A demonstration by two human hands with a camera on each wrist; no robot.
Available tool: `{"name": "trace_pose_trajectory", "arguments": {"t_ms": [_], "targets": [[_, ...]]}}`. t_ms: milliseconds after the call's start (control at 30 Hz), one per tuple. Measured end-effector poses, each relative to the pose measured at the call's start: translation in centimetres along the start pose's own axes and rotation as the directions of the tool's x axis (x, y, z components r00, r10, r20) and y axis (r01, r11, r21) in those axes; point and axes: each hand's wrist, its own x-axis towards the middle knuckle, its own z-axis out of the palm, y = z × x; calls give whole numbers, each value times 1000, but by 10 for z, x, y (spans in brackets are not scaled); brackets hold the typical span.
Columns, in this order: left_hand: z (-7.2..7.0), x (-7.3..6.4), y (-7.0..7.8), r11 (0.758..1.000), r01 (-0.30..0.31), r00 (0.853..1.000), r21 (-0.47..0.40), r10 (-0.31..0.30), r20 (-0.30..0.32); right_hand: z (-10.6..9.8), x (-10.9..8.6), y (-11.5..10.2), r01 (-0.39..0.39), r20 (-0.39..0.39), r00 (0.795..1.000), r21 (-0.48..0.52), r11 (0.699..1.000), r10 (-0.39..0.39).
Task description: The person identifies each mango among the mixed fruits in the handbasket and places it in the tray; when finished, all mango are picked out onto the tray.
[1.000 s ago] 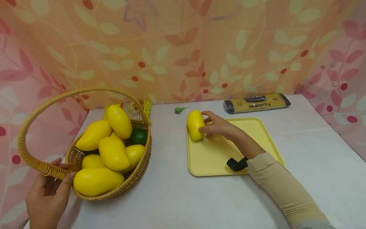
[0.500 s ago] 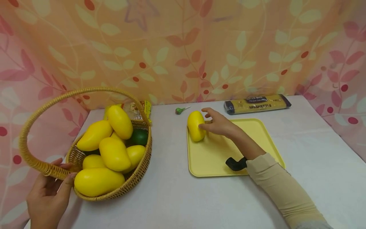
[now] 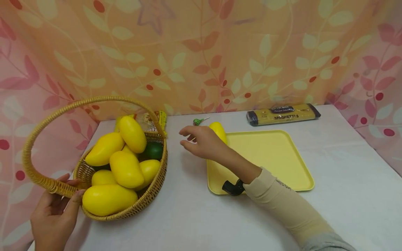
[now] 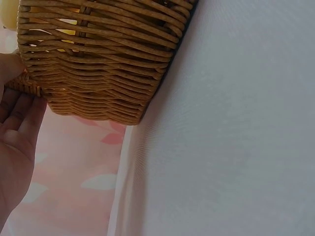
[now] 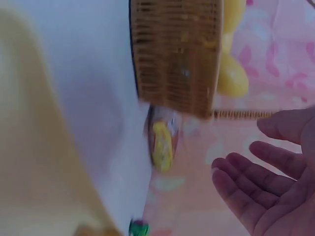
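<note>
At the left of the head view a wicker basket [image 3: 157, 188] is heaped with yellow mangoes [image 3: 125, 169] and a dark green fruit [image 3: 153, 150]. My left hand [image 3: 54, 216] grips the base of its handle, thumb by the rim; the left wrist view shows the fingers at the basket [image 4: 98, 64] too. My right hand [image 3: 204, 141] hangs between basket and tray with nothing in it, fingers apart and slightly bent. Behind it, a single mango [image 3: 219, 131] lies at the back left corner of the yellow tray [image 3: 263, 157], partly hidden by the hand.
A green-wrapped lollipop [image 3: 198, 121] lies behind the tray. The spaghetti pack [image 3: 282, 114] rests at the back right. A yellow packet [image 3: 161, 120] is half hidden behind the basket. Patterned cloth [image 3: 238, 52] walls the table's back and sides.
My right hand has let go of the mango on the tray and moved left toward the basket. The mango stays at the tray's corner. My left hand keeps its grip.
</note>
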Motion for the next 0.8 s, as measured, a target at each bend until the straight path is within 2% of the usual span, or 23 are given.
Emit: {"name": "trace_pose_trajectory", "arguments": {"t_ms": [233,333,433,567,800], "targets": [[1,0,1,1000,11,1000,28,-11,-3,34,28,-39,117,30,993,46,992,-118],[0,0,0,999,13,1000,45,-13,-4,49,39,-52,126,26,992,4,992,-126],[0,0,0,999,12,1000,51,-12,-6,64,52,-60,104,10,995,-62,993,-103],[1,0,1,998,16,1000,59,-16,-8,78,68,-68,32,1,999,-124,992,-33],[2,-2,4,997,34,999,74,-34,-10,89,89,-74,-35,-3,999,-197,980,35]]}}
